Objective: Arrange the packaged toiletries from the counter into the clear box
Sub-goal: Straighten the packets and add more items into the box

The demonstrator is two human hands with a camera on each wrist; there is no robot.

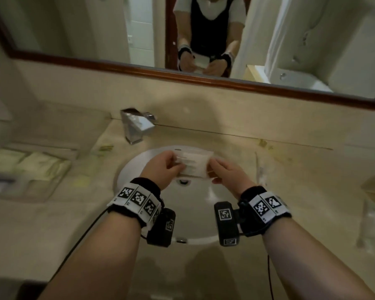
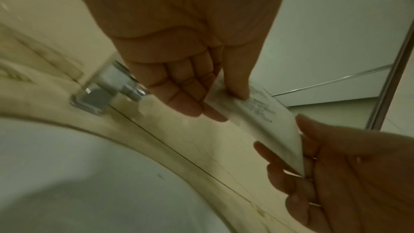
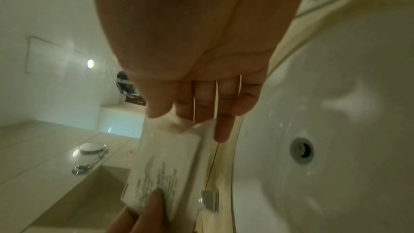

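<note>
A flat white packet (image 1: 193, 164) with printed text is held above the sink, one hand at each short end. My left hand (image 1: 178, 163) pinches its left end, thumb on the printed face (image 2: 264, 112) and fingers behind. My right hand (image 1: 212, 167) pinches the right end between thumb and fingers; the right wrist view shows that grip (image 3: 188, 121) and the packet (image 3: 165, 162) close up. The clear box (image 1: 39, 197) stands on the counter at the far left, blurred, with pale packets (image 1: 37, 163) lying in it.
A chrome faucet (image 1: 136, 124) stands behind the white basin (image 1: 182, 213). Clear-wrapped items lie on the counter right of the basin: a long thin one (image 1: 260, 167) and another at the edge (image 1: 370, 224). A framed mirror hangs above the backsplash.
</note>
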